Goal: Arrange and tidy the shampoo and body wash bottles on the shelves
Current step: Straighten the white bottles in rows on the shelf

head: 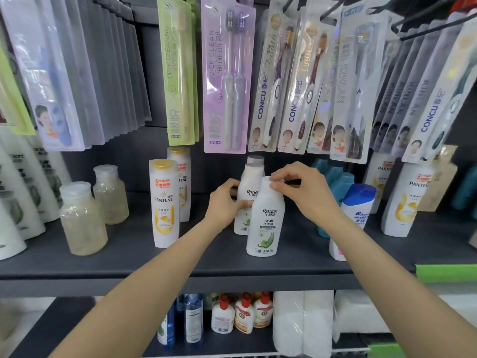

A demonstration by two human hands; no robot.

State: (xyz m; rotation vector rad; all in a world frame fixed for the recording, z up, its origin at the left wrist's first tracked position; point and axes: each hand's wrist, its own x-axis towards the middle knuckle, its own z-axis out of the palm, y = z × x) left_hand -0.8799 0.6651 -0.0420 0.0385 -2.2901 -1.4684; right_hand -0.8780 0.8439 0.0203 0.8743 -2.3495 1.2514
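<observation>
Shampoo bottles labelled Raclen stand in a short file on the dark shelf (129,257), near its middle, between the Pantene bottles (165,202) on one side and a blue-capped Head & Shoulders bottle (357,202) on the other. The front Raclen bottle (265,220) is upright — long axis vertical, cap up, label facing out toward the camera. The right hand (302,189) pinches its cap from above, thumb and fingertips curled round the top. The left hand (224,202) reaches just behind, fingers curled round the side of the second Raclen bottle (246,200), which also stands upright with its label forward; a third white bottle shows only its top at the back.

The step in hand appears to be lining this file up. It would go best with small twists from the cap so the front label stays square to the aisle, while the left hand steadies the bottle behind — a tall, narrow bottle held only at the top could tip or knock its neighbour. Keeping the bases flat and sliding rather than lifting should keep the row straight.
</observation>
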